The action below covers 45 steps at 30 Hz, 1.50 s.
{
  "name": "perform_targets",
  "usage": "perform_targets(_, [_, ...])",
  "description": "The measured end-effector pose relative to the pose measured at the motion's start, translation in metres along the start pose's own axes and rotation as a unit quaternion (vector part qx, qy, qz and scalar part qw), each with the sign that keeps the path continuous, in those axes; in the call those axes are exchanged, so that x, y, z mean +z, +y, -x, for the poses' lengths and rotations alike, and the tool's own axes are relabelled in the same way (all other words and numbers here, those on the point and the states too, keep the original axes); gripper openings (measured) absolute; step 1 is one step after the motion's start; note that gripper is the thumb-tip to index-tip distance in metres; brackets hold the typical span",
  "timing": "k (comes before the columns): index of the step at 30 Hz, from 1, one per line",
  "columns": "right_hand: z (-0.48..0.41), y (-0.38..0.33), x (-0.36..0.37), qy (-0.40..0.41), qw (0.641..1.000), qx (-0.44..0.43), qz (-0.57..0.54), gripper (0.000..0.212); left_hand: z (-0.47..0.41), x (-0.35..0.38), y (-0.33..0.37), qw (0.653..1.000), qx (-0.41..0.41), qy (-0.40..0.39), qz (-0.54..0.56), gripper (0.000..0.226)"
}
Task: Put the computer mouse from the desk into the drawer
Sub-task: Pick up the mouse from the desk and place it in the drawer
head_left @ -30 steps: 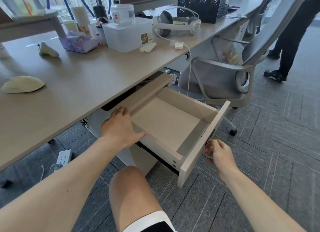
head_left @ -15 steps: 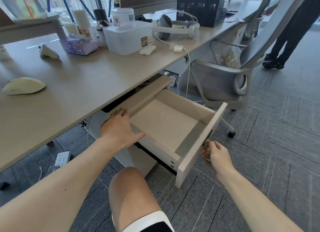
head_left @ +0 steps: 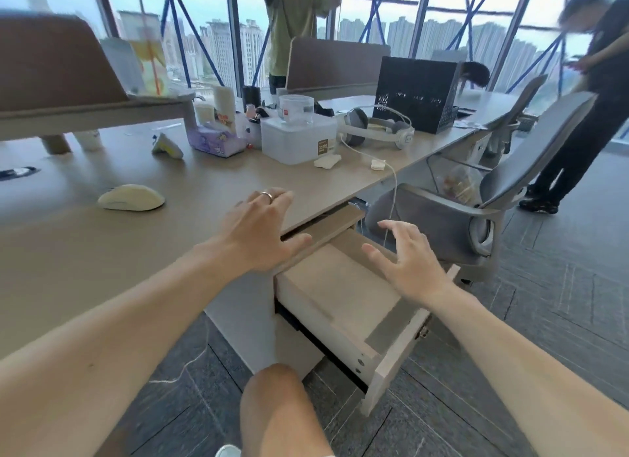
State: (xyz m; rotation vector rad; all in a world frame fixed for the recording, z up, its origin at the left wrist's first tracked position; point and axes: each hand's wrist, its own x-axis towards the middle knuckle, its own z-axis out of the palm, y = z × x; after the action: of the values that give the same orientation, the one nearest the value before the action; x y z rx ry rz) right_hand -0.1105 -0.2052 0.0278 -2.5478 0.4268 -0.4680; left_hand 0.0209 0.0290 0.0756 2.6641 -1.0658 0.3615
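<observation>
A cream computer mouse point(head_left: 131, 197) lies on the light wooden desk point(head_left: 68, 252), to the left. The drawer point(head_left: 391, 364) under the desk edge stands pulled out, and its inside looks bare. My left hand point(head_left: 257, 230) hovers over the desk edge with fingers spread, holding nothing, well to the right of the mouse. My right hand point(head_left: 408, 262) floats open above the drawer, fingers apart and empty.
A clear plastic box point(head_left: 297, 138), white headphones point(head_left: 374, 129) with a cable, a purple tissue pack point(head_left: 216, 143) and a black crate point(head_left: 417, 93) stand at the back of the desk. A grey office chair point(head_left: 476, 211) sits right of the drawer. Two people stand beyond.
My left hand has lifted off the drawer side up to the desk edge. My right hand let go of the drawer front and rose over the drawer. The view tilted upward.
</observation>
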Motion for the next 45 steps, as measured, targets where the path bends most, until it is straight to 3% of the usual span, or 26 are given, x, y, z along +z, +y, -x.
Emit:
perform_targets(4, [-0.038,-0.066,0.01,-0.051,0.993,-0.089,0.056,0.078,0.019,-0.042,-0.062,0.996,-0.07,-0.013,-0.06,0.09])
perform_targets(9, [-0.087,-0.165,0.06,-0.094,0.982,-0.162,0.037,0.077,0.064,-0.061,-0.171,0.976,-0.206,-0.049,-0.057,0.101])
perform_targets(12, [-0.108,-0.227,0.106,-0.125,0.969,-0.212,0.021,0.075,0.097,-0.059,-0.221,0.952,-0.283,-0.074,-0.087,0.092])
perform_targets(15, [-0.122,-0.281,0.16,-0.16,0.954,-0.255,0.002,0.071,0.122,-0.038,-0.248,0.936,-0.331,-0.097,-0.063,0.094])
perform_targets(19, [-0.145,-0.316,0.214,-0.181,0.94,-0.29,-0.016,0.069,0.129,-0.012,-0.256,0.935,-0.351,-0.049,-0.029,0.106])
perform_targets(25, [-0.19,-0.332,0.27,-0.161,0.936,-0.312,0.003,0.075,0.121,-0.002,-0.274,0.936,-0.349,-0.04,-0.034,0.101])
perform_targets(31, [-0.195,-0.324,0.291,-0.125,0.936,-0.326,-0.049,0.058,0.12,-0.003,-0.273,0.937,-0.345,-0.038,-0.033,0.096])
perform_targets(39, [-0.183,-0.314,0.277,-0.095,0.949,-0.298,-0.038,0.062,0.119,-0.007,-0.271,0.936,-0.346,-0.05,-0.038,0.091])
perform_targets(45, [-0.168,-0.264,0.232,-0.079,0.95,-0.298,-0.047,0.063,0.118,-0.006,-0.265,0.931,-0.358,-0.049,-0.042,0.088])
